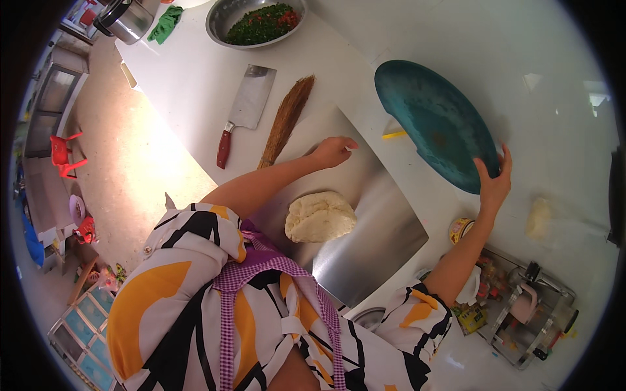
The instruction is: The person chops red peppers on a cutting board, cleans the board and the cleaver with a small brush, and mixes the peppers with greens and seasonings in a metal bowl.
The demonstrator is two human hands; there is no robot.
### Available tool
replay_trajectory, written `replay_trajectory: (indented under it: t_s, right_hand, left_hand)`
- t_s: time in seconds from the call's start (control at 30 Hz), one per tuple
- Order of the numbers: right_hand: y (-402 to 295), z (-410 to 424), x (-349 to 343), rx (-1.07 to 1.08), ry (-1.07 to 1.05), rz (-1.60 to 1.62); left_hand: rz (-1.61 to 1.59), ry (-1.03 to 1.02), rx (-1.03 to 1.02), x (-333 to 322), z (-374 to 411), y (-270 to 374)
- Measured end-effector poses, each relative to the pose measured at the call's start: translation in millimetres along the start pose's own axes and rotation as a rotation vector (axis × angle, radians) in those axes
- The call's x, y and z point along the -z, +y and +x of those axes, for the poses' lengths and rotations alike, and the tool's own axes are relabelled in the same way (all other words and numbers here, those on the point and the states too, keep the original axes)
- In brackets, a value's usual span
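Note:
My right hand [494, 181] grips the right end of a round teal board or tray [435, 117], thumb on its face and fingers behind the rim. Over the far part of a stainless steel sheet [381, 229], my left hand [336, 151] is loosely curled with nothing in it. A lump of pale dough [320, 217] lies on the sheet, nearer to my body. Left of my left hand is a straw brush [289, 117], partly hidden by my forearm. Beside the brush, a cleaver [252, 97] with a red-brown handle lies flat on the white worktop [195, 88].
A metal bowl [213, 29] of chopped greens and something red stands at the far edge. Left of it are a green cloth [166, 24] and a steel jug [129, 24]. A yellow strip [393, 134] lies by the teal board. A rack [523, 313] with bottles and packets stands right.

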State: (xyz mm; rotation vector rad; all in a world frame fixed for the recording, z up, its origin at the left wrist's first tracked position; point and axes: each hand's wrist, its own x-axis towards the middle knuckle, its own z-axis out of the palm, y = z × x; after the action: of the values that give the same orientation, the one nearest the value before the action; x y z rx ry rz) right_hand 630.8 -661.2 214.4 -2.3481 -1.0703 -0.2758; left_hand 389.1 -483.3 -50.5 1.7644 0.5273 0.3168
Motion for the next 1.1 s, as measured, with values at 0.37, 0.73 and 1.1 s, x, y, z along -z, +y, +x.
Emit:
replay_trajectory:
  t_s: [0.37,0.73,1.1]
  right_hand:
    - [-117.6,-159.9,-163.8,-0.118,-0.217,0.494]
    - [-264.8,-241.8,-328.2,-0.323,-0.432,0.281]
    - [-428.0,-275.2,-399.4,0.081,-0.727,0.141]
  left_hand:
    - [0.21,0.356,-0.074,66.6,-105.5,-1.9]
    - [0.477,0.438,0.56,216.8,-168.0,-74.0]
    - [-0.069,0.66,0.43,460.3,-415.0,-69.2]
